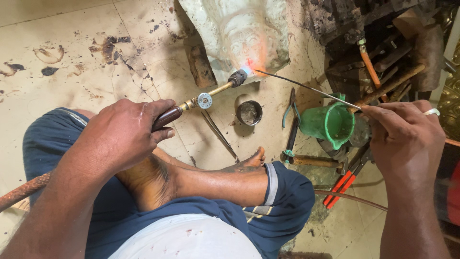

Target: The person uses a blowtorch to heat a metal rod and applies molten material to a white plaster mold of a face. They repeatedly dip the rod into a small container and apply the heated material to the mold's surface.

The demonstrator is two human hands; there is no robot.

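1. Floor (pixel 57 29) tiles, stained, beyond both hands.
2. Green cup (pixel 330 124), small tin (pixel 249 112) and pliers (pixel 290 127) lie between them.
3. Left hand (pixel 122 136) grips torch (pixel 206 100); right hand (pixel 407 139) pinches rod (pixel 306 87) at the metal figure (pixel 239 33).

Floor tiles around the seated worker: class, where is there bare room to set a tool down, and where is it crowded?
Free: the stained tiles left of the metal figure, above the left hand holding the torch. Crowded: the right side, around the green jug, pliers, small tin and tool pile beside the right hand.
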